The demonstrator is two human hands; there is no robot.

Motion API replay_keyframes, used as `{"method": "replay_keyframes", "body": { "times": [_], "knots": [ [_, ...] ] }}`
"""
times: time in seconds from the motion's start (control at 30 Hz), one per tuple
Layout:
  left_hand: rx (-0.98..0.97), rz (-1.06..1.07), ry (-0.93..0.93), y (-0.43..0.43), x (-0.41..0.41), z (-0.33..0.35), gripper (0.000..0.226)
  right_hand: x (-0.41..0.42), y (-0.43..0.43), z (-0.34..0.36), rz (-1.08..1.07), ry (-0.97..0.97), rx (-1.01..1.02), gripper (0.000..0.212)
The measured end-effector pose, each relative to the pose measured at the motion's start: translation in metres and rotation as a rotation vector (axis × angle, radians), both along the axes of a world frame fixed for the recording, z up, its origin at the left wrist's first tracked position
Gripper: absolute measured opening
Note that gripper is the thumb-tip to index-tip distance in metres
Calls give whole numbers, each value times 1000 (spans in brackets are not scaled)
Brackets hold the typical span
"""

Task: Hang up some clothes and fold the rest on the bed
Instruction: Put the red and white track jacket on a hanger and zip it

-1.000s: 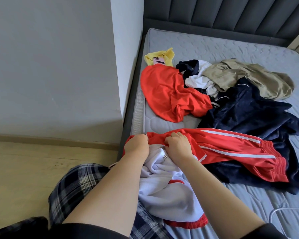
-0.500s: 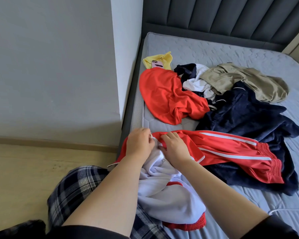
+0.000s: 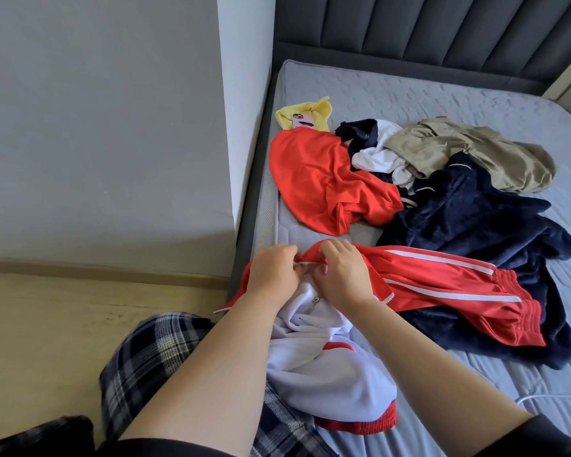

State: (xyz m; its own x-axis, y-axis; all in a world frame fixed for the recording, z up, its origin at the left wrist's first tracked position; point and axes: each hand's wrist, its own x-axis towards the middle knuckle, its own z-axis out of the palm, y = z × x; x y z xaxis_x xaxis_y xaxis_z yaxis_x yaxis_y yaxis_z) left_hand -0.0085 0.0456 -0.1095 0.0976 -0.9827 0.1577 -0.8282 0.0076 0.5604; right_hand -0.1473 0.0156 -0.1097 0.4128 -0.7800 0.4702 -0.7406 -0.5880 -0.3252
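Observation:
A red track jacket [image 3: 442, 282] with white stripes and a white lining lies across the near edge of the bed [image 3: 409, 90], its lining side spilling toward me. My left hand [image 3: 271, 275] and my right hand [image 3: 343, 275] sit side by side at its collar, both pinching the fabric edge near the zipper. Behind them a pile of clothes covers the mattress: a red shirt [image 3: 323, 179], a navy fleece garment [image 3: 475, 225], a khaki garment [image 3: 468, 153], a white and navy piece [image 3: 373, 150] and a yellow cloth [image 3: 310, 110].
A pink phone [image 3: 302, 121] lies on the yellow cloth. A grey wall corner [image 3: 244, 127] stands close to the bed's left side. Wooden floor [image 3: 47, 324] is at the lower left. The padded headboard [image 3: 442, 31] runs along the far side. A white cable [image 3: 554, 399] lies at the right.
My two hands have come closer together along the jacket's collar and now pinch its edge. The view has tilted slightly downward.

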Motion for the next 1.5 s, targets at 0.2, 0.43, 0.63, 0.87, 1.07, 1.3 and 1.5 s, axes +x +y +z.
{"method": "replay_keyframes", "body": {
  "times": [0.2,0.43,0.63,0.87,1.07,1.3,1.5],
  "knots": [
    [-129,-24,-36,0,-2,8,9,-5,0,10,43,45,-46,8],
    [-266,98,-14,3,-3,12,12,-4,-8,25,-77,267,-222,27],
    [-81,234,-7,1,5,4,24,11,-17,31,-129,546,105,12],
    [-181,209,-212,11,53,80,15,56,-16,104,-5,442,-19,15],
    [-334,329,-415,23,117,219,23,126,-1,238,-33,424,-237,24],
    [-359,675,-616,70,191,394,21,190,31,400,-1,330,-486,26],
    [-624,937,-603,126,230,526,22,227,63,525,-12,36,-719,17]
  ]
}}
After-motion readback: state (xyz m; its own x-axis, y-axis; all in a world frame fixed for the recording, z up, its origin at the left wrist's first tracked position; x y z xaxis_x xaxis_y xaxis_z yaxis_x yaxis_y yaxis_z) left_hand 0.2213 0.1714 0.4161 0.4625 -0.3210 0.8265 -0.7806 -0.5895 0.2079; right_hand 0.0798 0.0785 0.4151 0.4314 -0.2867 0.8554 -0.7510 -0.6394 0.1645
